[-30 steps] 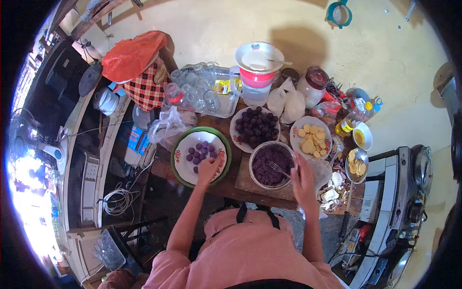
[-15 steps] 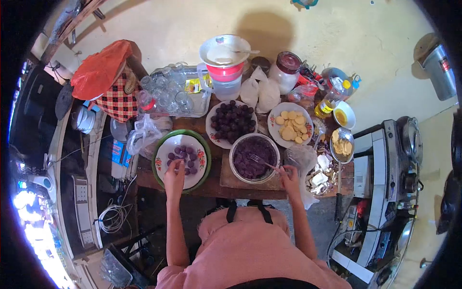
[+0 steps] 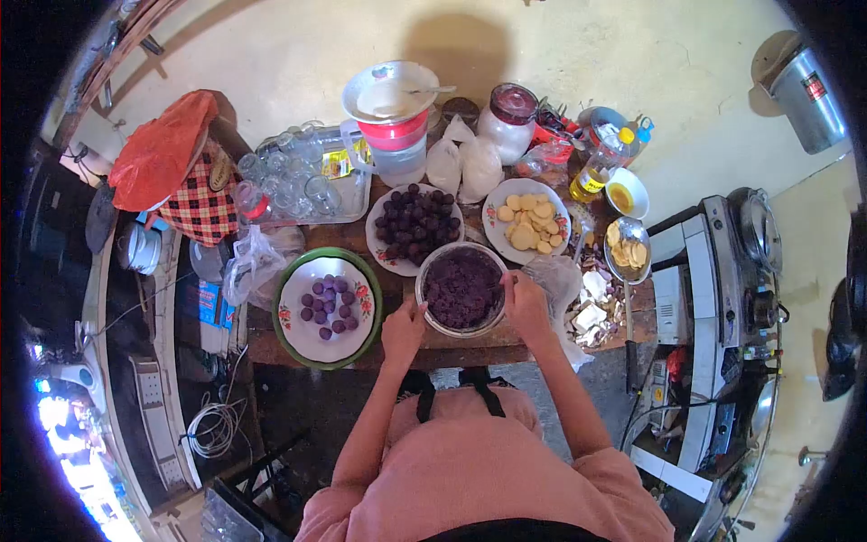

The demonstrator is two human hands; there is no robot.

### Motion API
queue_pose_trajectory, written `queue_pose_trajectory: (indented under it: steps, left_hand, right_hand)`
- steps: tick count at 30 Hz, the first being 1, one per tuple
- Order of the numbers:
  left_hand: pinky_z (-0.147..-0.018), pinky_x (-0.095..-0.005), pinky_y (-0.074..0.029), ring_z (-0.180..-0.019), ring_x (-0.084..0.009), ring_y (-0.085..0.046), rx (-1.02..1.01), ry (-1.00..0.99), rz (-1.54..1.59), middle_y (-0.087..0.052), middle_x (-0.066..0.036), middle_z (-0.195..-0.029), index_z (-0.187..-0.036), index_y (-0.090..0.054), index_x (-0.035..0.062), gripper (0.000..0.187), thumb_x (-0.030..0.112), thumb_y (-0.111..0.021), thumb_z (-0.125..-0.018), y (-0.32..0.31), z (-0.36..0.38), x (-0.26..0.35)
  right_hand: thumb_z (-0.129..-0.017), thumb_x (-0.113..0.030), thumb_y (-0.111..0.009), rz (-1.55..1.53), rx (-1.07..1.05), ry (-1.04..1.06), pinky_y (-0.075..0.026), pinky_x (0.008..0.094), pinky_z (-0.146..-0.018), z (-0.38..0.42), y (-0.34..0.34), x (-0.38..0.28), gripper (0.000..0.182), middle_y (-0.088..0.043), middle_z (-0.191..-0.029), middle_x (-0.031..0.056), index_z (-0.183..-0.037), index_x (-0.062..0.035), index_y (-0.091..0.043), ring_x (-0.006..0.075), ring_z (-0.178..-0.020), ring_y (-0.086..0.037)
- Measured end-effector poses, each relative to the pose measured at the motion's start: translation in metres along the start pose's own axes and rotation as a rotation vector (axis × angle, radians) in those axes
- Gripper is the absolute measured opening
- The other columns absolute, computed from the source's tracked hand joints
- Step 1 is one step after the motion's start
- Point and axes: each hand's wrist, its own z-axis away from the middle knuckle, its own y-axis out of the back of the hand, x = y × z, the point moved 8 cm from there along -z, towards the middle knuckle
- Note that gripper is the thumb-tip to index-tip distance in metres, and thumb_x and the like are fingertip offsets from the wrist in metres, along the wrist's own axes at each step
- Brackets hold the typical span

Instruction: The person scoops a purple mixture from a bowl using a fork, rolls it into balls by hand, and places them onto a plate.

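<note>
A metal bowl (image 3: 463, 332) filled with purple mash (image 3: 462, 287) stands near the table's front edge. My left hand (image 3: 403, 334) is closed at the bowl's lower left rim, and my right hand (image 3: 528, 309) grips its right side. I cannot make out the fork now. To the left, a white floral plate (image 3: 291, 298) holds several small purple balls (image 3: 329, 307) and rests in a green-rimmed basin (image 3: 372, 330). Behind the bowl is a plate (image 3: 376, 255) of larger dark purple balls (image 3: 417, 224).
Yellowish slices lie on a floral plate (image 3: 492, 217) and in a strainer (image 3: 623, 273) at right. Peelings and white scraps (image 3: 591, 312) lie beside a plastic bag (image 3: 551, 275). At the back stand a tray of glasses (image 3: 293, 181), a pitcher (image 3: 397, 163), a jar (image 3: 510, 126) and an oil bottle (image 3: 591, 176).
My left hand has left the small balls and come to the bowl's left rim. My right hand has moved from the fork to the bowl's right side. The view has shifted slightly.
</note>
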Motion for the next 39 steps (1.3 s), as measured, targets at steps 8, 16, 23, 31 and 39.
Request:
queue_pose_trajectory:
  steps: [8, 16, 23, 31, 39]
  left_hand:
    - [-0.064, -0.0473, -0.045, -0.071, -0.0402, -0.059, 0.126, -0.096, 0.024, -0.06, -0.023, -0.073, -0.107, -0.056, 0.004, 0.029, 0.021, -0.051, -0.085, -0.009, 0.002, 0.008]
    - [-0.06, -0.0468, -0.044, -0.066, -0.0404, -0.058, 0.161, -0.127, 0.066, -0.058, -0.023, -0.066, -0.087, -0.057, -0.0017, 0.019, 0.016, -0.054, -0.083, -0.014, 0.012, 0.012]
    - [-0.057, -0.0414, -0.047, -0.058, -0.0343, -0.061, 0.104, -0.036, 0.219, -0.059, -0.021, -0.062, -0.08, -0.058, -0.0032, 0.021, 0.016, -0.051, -0.085, -0.014, 0.018, 0.012]
    - [-0.055, -0.0375, -0.048, -0.053, -0.028, -0.062, 0.101, -0.04, 0.257, -0.061, -0.017, -0.06, -0.091, -0.059, -0.0022, 0.019, 0.014, -0.049, -0.087, -0.011, 0.021, 0.019]
    - [-0.055, -0.0366, -0.048, -0.054, -0.0276, -0.063, 0.203, -0.11, 0.189, -0.061, -0.017, -0.06, -0.092, -0.058, -0.001, 0.017, 0.012, -0.049, -0.086, -0.011, 0.019, 0.018]
  right_hand:
    - [-0.078, -0.011, -0.054, 0.154, -0.057, 0.516, -0.044, 0.0381, -0.059, 0.041, -0.056, -0.051, 0.011, -0.054, -0.072, 0.0129, -0.085, -0.0022, -0.052, 0.0303, -0.066, -0.055]
    - [-0.072, -0.008, -0.055, 0.115, -0.106, 0.58, -0.043, 0.0368, -0.059, 0.05, -0.073, -0.073, 0.017, -0.051, -0.071, 0.0117, -0.087, -0.001, -0.053, 0.0272, -0.061, -0.053]
    - [-0.087, -0.013, -0.048, -0.151, 0.035, 0.255, -0.047, 0.0376, -0.064, 0.037, -0.031, -0.025, 0.015, -0.058, -0.078, 0.0158, -0.086, 0.0, -0.055, 0.0321, -0.071, -0.058]
    - [-0.076, -0.006, -0.053, 0.008, -0.053, 0.553, -0.046, 0.0408, -0.078, 0.025, -0.027, -0.019, 0.021, -0.058, -0.097, 0.0152, -0.096, -0.0011, -0.056, 0.032, -0.088, -0.057]
    - [-0.075, -0.006, -0.056, -0.102, -0.134, 0.485, -0.045, 0.0406, -0.075, 0.063, -0.048, -0.031, 0.018, -0.057, -0.086, 0.0148, -0.092, 0.0007, -0.057, 0.0323, -0.082, -0.056]
